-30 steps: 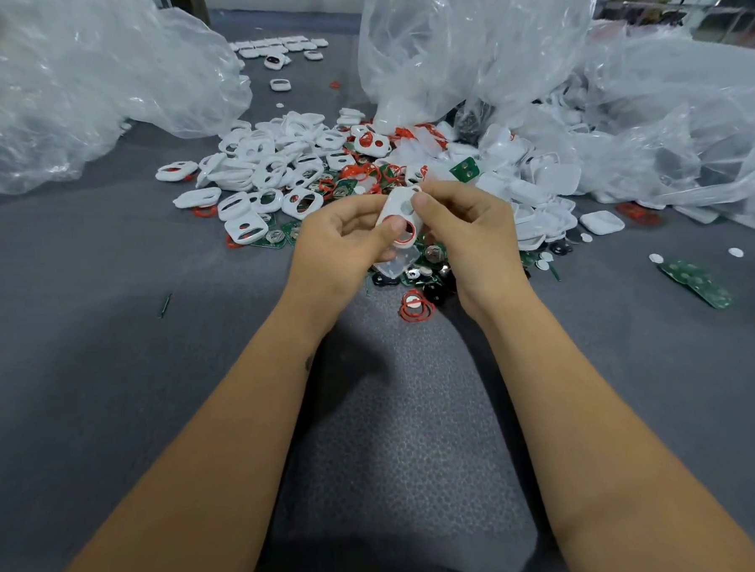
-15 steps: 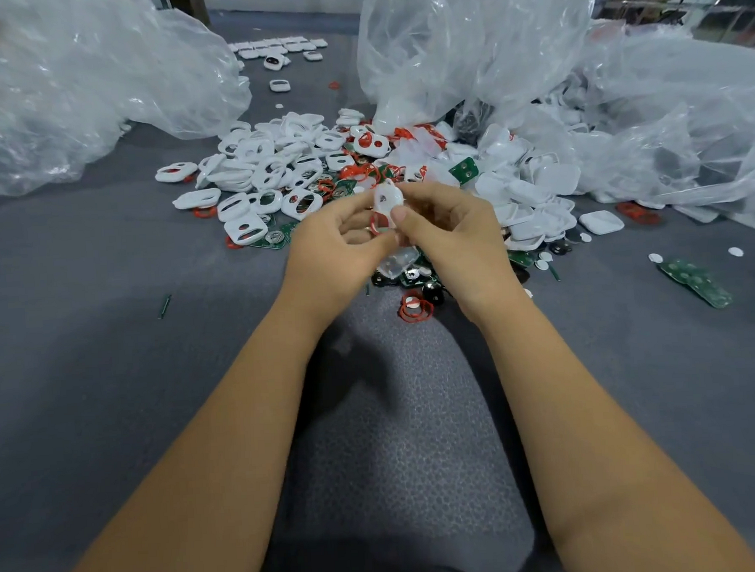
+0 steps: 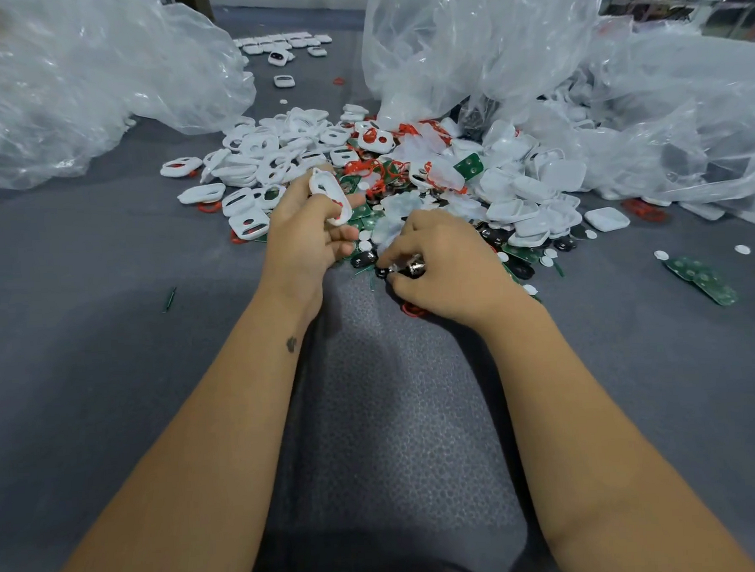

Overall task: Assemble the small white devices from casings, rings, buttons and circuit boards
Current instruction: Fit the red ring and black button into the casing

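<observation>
1. A small assembly workshop, hand piecework rather than a home or office.
2. The grey felt-covered worktop (image 3: 110,387) carries a loose heap of identical white casings (image 3: 272,155), red rings (image 3: 363,168), green circuit boards (image 3: 699,275) and small white buttons (image 3: 661,254), all in bulk.
3. Big crumpled clear plastic bags (image 3: 72,83) lie around the heap, one spilling casings.
4. A row of white pieces (image 3: 284,41) is laid out at the worktop's far end.
5. Shelving (image 3: 680,3) with blurred goods stands at the far right.

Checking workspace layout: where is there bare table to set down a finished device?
Bare grey table lies left of the left hand, below the white casings; more right of the green board. Crowded: the pile around the right hand.
</observation>
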Tool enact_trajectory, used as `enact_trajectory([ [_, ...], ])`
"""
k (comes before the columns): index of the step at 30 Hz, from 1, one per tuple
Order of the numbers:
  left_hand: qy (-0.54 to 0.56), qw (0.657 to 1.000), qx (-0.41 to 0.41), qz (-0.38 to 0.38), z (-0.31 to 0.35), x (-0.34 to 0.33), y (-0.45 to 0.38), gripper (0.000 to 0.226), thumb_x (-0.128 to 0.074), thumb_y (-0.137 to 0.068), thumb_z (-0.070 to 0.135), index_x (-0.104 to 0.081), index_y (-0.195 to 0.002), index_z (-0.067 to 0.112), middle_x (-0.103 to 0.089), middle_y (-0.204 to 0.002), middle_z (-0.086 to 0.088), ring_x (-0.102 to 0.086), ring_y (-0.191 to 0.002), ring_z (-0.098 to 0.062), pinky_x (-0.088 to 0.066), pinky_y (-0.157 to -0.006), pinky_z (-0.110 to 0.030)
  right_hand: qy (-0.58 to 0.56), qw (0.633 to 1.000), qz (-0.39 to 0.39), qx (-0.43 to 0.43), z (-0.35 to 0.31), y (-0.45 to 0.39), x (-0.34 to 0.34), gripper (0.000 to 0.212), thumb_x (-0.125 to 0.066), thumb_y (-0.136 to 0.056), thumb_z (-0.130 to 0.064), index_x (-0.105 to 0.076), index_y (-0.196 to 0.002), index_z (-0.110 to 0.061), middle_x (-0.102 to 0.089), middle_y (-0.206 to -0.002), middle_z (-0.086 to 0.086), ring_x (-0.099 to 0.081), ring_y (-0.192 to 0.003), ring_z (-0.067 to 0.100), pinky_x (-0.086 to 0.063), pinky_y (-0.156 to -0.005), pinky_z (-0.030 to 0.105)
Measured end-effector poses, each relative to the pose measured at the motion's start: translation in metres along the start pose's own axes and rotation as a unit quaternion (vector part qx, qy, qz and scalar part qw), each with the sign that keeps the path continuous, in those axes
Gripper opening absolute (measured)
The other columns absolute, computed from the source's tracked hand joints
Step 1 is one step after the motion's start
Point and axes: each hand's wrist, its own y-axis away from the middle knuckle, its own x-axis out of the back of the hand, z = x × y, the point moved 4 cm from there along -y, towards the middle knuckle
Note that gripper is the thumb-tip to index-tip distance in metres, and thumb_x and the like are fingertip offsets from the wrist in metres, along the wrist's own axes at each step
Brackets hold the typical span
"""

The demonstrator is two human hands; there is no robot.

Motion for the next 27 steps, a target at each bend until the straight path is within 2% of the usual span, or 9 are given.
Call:
enact_trajectory([
  [2,0.007,1.0,0.016,0.004,-0.0022,-0.0022,0.0002,0.024,-0.044,-0.09,-0.005,-0.058,-0.091,0.014,-0.07,-0.094,-0.013,-0.051,-0.047,-0.009,-0.041,-0.044,-0.018,0.019,1.0,0.004,0.009,-0.0024,-0.0006,-0.0031,0.019,-0.067,-0.08,-0.014,-0.076,-0.096,-0.014,-0.06,-0.09,0.006,-0.054,-0.096,0.026,-0.042,-0.084,0.04],
  [4,-0.003,1.0,0.02,0.012,-0.0036,-0.003,-0.0005,0.021,-0.049,-0.091,-0.004,-0.061,-0.086,0.012,-0.065,-0.087,-0.011,-0.051,-0.047,-0.008,-0.04,-0.042,-0.018,0.034,0.999,0.006,0.017,-0.004,-0.0013,-0.0056,0.017,-0.065,-0.081,-0.013,-0.074,-0.094,-0.01,-0.06,-0.091,0.007,-0.053,-0.095,0.027,-0.041,-0.084,0.04],
  [8,-0.056,0.998,-0.004,0.002,-0.005,-0.0039,-0.0001,0.018,-0.053,-0.095,0.0,-0.065,-0.089,0.012,-0.065,-0.081,-0.002,-0.059,-0.05,-0.005,-0.047,-0.048,-0.015,0.024,0.999,0.005,0.028,-0.0058,-0.0018,-0.0056,0.015,-0.065,-0.078,-0.013,-0.074,-0.089,-0.011,-0.062,-0.088,0.006,-0.051,-0.092,0.025,-0.039,-0.08,0.036],
  [11,-0.056,0.998,-0.014,-0.011,-0.0045,-0.0043,0.0012,0.013,-0.054,-0.096,0.002,-0.065,-0.096,0.01,-0.066,-0.085,-0.004,-0.065,-0.057,-0.007,-0.052,-0.056,-0.016,-0.012,0.999,-0.012,0.029,-0.0064,-0.0009,-0.0058,0.012,-0.07,-0.074,-0.014,-0.073,-0.086,-0.012,-0.064,-0.086,0.004,-0.05,-0.09,0.025,-0.041,-0.083,0.037],
  [15,-0.045,0.999,-0.019,-0.021,-0.0042,-0.0041,0.0014,0.011,-0.058,-0.095,0.004,-0.065,-0.095,0.013,-0.07,-0.087,-0.005,-0.072,-0.071,-0.012,-0.054,-0.063,-0.016,-0.031,0.999,-0.031,0.027,-0.0043,-0.001,-0.0062,0.009,-0.074,-0.081,-0.019,-0.07,-0.087,-0.013,-0.063,-0.09,0.004,-0.052,-0.093,0.023,-0.041,-0.085,0.039],
  [21,-0.08,0.996,-0.035,-0.002,-0.0046,-0.0012,0.0008,0.013,-0.062,-0.093,0.01,-0.069,-0.092,0.021,-0.073,-0.076,0.008,-0.065,-0.064,-0.004,-0.05,-0.056,-0.015,0.006,1.0,-0.02,-0.006,0.0003,-0.0033,-0.0054,0.024,-0.074,-0.082,-0.034,-0.07,-0.099,-0.017,-0.064,-0.097,0.004,-0.055,-0.099,0.022,-0.04,-0.09,0.036],
  [24,-0.09,0.995,-0.046,0.009,-0.0042,0.0001,0.0005,0.015,-0.064,-0.091,0.007,-0.07,-0.09,0.021,-0.072,-0.075,0.009,-0.061,-0.063,-0.003,-0.046,-0.053,-0.014,0.031,0.999,-0.001,-0.016,0.0021,-0.0028,-0.0055,0.022,-0.07,-0.084,-0.04,-0.069,-0.097,-0.022,-0.063,-0.098,-0.001,-0.053,-0.102,0.019,-0.027,-0.089,0.031],
  [27,-0.076,0.996,-0.038,0.009,-0.0045,-0.0004,0.0018,0.014,-0.065,-0.089,0.003,-0.067,-0.086,0.016,-0.072,-0.07,0.008,-0.065,-0.062,-0.005,-0.05,-0.055,-0.015,0.106,0.993,0.043,0.019,-0.0002,-0.0016,-0.0065,0.019,-0.064,-0.088,-0.035,-0.07,-0.092,-0.018,-0.061,-0.097,0.0,-0.051,-0.102,0.023,-0.025,-0.085,0.034],
])
